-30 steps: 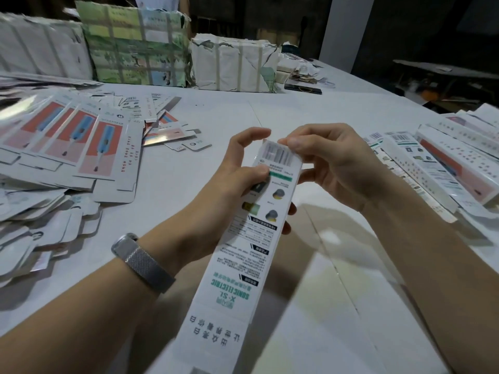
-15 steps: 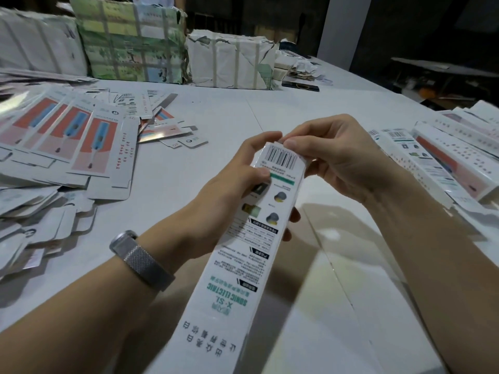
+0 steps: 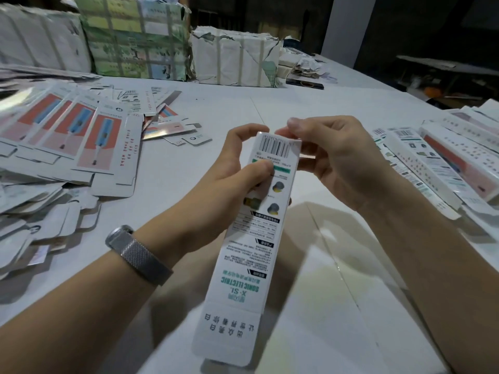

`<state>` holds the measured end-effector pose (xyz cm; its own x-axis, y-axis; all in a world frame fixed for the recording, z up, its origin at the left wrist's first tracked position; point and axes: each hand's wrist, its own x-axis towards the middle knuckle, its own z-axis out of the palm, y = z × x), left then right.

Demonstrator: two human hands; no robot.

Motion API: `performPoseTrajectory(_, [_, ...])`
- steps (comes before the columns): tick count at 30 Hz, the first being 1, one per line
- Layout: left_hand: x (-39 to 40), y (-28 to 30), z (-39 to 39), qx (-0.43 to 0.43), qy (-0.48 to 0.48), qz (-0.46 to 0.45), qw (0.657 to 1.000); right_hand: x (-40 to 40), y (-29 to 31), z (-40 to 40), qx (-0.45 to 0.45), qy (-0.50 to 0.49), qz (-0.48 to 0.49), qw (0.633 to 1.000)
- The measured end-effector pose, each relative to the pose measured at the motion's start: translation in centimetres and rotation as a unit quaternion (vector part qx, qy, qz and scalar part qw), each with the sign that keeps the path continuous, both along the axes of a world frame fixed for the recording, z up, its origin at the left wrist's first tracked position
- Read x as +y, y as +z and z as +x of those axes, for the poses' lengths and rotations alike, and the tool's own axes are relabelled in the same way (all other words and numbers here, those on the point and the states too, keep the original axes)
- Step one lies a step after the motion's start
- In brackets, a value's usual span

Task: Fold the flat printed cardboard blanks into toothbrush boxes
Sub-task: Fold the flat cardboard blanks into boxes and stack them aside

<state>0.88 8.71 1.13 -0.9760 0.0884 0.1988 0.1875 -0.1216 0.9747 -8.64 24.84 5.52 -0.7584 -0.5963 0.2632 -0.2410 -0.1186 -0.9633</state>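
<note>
I hold a long white toothbrush box (image 3: 251, 244) with green and black print above the table, its barcode end pointing away from me and its near end flap open toward me. My left hand (image 3: 229, 176) grips the box's upper part, thumb on the printed face and fingers curled round the back. My right hand (image 3: 332, 157) curls over the far end, its fingertips pressing at the top edge by the barcode. Flat printed blanks (image 3: 81, 139) with red and blue toothbrush pictures lie fanned out on the left. Folded boxes (image 3: 437, 160) are piled on the right.
The white table (image 3: 310, 109) carries loose cut tabs (image 3: 40, 228) at the left edge. Taped paper-wrapped bundles (image 3: 235, 60) and a green printed bundle (image 3: 135, 39) stand at the back. A dark flat object (image 3: 305, 83) lies behind them. A silver watch (image 3: 137, 252) is on my left wrist.
The box has tilted a little more upright. My right fingertips have shifted along the barcode end and now sit at its top right edge. My left grip stays the same.
</note>
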Motion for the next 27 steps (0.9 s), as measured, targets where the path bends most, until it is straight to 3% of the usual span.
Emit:
performPoseTrajectory(5, [-0.3,0.0,-0.2,0.032,0.061,0.014,0.998,-0.8,-0.6,0.5,-0.040,0.041,-0.040,0.998])
performPoseTrajectory(12, [-0.2,0.2,-0.2,0.036,0.075,0.011,0.997,-1.1,-1.2,0.6,-0.049,0.048,-0.056,0.996])
performPoseTrajectory(27, [0.7,0.2,-0.6,0.044,0.137,-0.005,0.990,-2.1,-1.5,1.2,-0.010,-0.030,-0.017,0.999])
